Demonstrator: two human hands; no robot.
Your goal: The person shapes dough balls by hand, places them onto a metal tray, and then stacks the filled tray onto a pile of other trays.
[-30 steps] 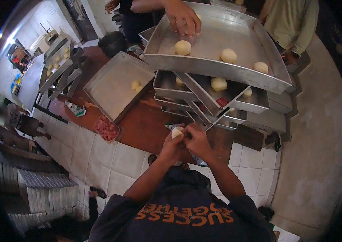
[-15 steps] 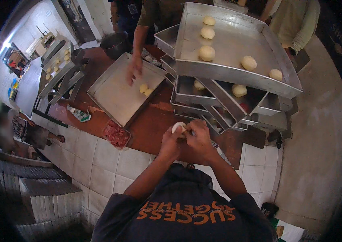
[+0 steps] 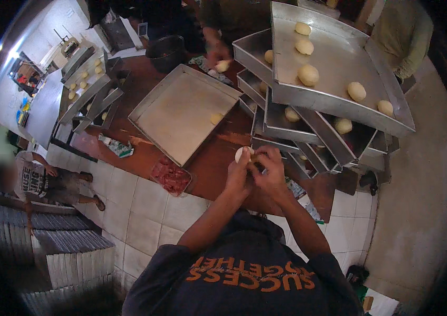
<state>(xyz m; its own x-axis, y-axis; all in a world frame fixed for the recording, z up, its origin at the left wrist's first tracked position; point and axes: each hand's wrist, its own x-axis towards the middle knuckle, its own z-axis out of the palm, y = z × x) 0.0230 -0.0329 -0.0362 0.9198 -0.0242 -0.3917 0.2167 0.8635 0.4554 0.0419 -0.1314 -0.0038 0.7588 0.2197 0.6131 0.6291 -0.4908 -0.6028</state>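
My left hand (image 3: 236, 176) and my right hand (image 3: 268, 166) are closed together around a small pale round piece of dough (image 3: 244, 154), low over the brown table (image 3: 213, 187). Beyond them a square metal tray (image 3: 173, 118) holds a pale dough piece (image 3: 216, 118) near its right side. A clear container of red, raw-looking pieces (image 3: 171, 179) sits to the left of my hands. To my right, metal trays (image 3: 339, 121) are stacked crosswise; the top one holds several dough balls (image 3: 308, 75).
A co-worker's hand (image 3: 218, 50) holds dough beside a dark bucket (image 3: 164, 55). Another person (image 3: 400, 37) stands at the right. At the left are more trays of dough (image 3: 89, 79), a person (image 3: 39, 176), and piled grey slabs (image 3: 76, 260) below.
The co-worker's hand moved from the top tray into the middle tray, then up beside the bucket with dough, leaving one piece visible there. The view shifted; my hands still grip their piece.
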